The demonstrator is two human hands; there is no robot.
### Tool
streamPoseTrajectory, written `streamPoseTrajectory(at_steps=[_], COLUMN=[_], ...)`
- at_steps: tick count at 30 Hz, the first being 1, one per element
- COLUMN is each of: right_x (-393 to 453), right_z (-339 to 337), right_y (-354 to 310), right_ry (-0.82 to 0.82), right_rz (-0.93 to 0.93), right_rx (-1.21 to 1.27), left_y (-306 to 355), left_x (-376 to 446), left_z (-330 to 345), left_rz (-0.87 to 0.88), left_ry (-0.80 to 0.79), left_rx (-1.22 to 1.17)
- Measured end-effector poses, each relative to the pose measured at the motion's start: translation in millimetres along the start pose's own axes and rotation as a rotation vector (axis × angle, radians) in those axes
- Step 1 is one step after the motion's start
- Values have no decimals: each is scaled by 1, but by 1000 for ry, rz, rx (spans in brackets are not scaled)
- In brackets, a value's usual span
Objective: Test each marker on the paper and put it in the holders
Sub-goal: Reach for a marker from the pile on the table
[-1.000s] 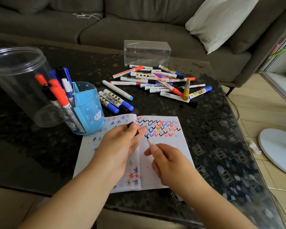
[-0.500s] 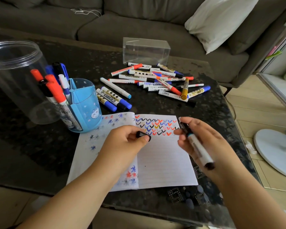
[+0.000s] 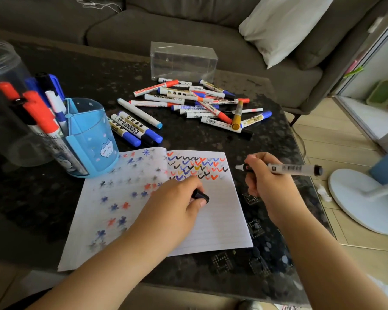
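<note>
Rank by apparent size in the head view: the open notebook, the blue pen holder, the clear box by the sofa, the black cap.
1. Open notebook
2. Blue pen holder and clear box: alike, and the box lies farther off, so unranked
3. Black cap in the left hand

Two bare forearms enter from the bottom edge. No sleeves in view on either, arms uncovered up to the frame edge. Left hand and right hand: no gloves, rings, watch or bands visible. Fingernails short, unpainted as far as can be told.
</note>
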State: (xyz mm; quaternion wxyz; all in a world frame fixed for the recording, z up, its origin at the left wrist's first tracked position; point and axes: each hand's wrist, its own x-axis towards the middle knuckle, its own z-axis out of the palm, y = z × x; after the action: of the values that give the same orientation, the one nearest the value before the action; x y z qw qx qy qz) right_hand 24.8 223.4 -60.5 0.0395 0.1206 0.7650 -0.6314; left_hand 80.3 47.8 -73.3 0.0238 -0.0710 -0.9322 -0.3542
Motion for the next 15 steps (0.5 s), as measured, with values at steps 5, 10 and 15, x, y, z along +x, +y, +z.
streamPoseTrajectory(at_steps=[5,10,15], right_x=[5,9,12], right_z=[5,9,8], right_y=[9,13,18], right_ry=[46,67,70], right_rz=[-95,-126,-166], right_rx=[-266,-325,-368], left_y=[0,0,0], left_x=[1,2,2], left_z=[9,11,10], left_rz=[85,106,101], left_ry=[-35,-20,-29], left_rx=[145,179,186])
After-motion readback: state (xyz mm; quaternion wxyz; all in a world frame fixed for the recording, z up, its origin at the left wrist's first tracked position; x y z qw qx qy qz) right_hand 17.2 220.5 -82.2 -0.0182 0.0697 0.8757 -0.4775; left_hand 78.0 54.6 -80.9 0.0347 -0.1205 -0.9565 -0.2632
